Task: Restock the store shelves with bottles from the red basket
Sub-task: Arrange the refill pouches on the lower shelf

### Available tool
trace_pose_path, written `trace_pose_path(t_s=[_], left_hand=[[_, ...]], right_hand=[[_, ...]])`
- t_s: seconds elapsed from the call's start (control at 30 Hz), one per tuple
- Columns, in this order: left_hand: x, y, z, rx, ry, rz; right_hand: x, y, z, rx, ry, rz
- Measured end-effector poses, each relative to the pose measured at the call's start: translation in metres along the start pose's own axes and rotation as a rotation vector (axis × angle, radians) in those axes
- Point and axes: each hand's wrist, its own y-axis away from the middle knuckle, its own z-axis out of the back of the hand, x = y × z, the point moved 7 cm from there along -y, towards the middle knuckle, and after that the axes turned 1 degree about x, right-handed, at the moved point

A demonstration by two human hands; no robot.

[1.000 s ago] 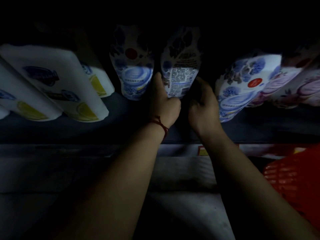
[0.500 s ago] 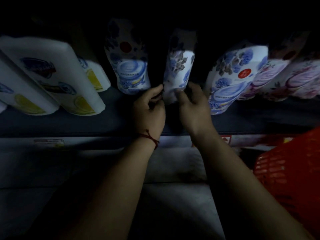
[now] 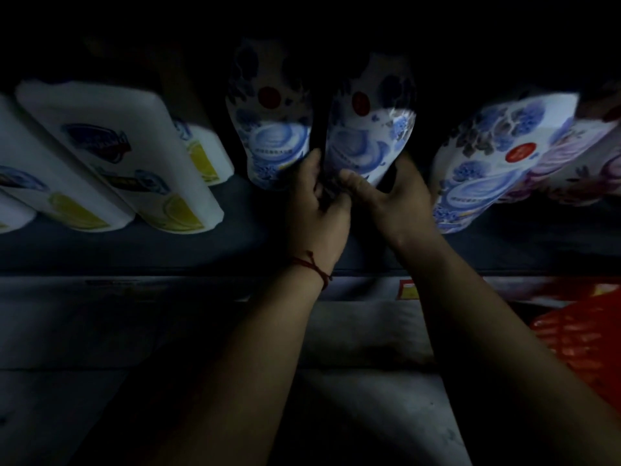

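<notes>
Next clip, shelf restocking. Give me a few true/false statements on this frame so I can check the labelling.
1. Both the left hand and right hand grip the base of the blue-flowered bottle. True.
2. The red basket sits at the lower left. False: it is at the lower right.
3. A red string circles the left wrist. True.
4. The lemon-label bottles stand to the right of the gripped bottle. False: they stand to its left.
</notes>
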Motion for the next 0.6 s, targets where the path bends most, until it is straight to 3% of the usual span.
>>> trace_pose_path(t_s=[0.17, 0.6], left_hand=[[0.0, -0.011, -0.007, 0.116, 0.016, -0.032], [0.007, 0.005, -0.006, 0.107, 0.015, -0.026]], right_hand=[[0.002, -0.002, 0.004, 0.004, 0.099, 0.047], [-0.005, 0.006, -0.005, 0.043, 0.179, 0.026]])
